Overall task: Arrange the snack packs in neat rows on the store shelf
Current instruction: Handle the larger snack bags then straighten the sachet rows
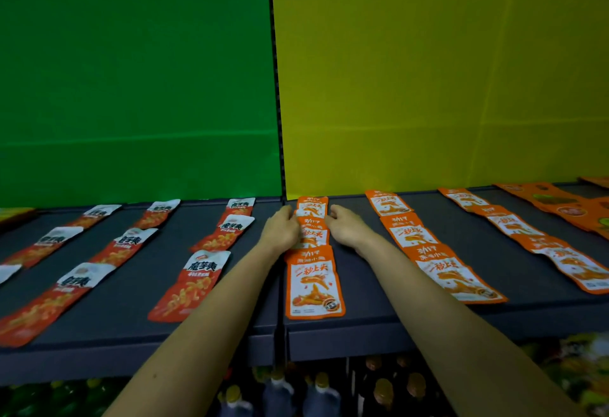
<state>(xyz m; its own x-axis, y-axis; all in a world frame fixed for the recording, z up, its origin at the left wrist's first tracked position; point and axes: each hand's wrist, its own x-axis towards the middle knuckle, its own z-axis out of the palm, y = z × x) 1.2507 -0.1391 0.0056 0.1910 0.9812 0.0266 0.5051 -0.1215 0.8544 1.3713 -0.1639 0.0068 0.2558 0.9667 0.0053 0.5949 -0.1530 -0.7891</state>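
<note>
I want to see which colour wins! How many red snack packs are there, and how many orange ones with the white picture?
Red snack packs: 9, one cut off at the left edge
Orange snack packs: 9, in 3 rows
Total: 18, leaving out the blurry packs at the far right

The single wide-angle camera, worn on the person's head, looked forward and down from close above the front edge of the shelf (131, 311), facing the green panel (131, 70) at 11 o'clock and the yellow panel (428, 70) at 1 o'clock, with bottles (323, 390) below at 6 o'clock.
</note>
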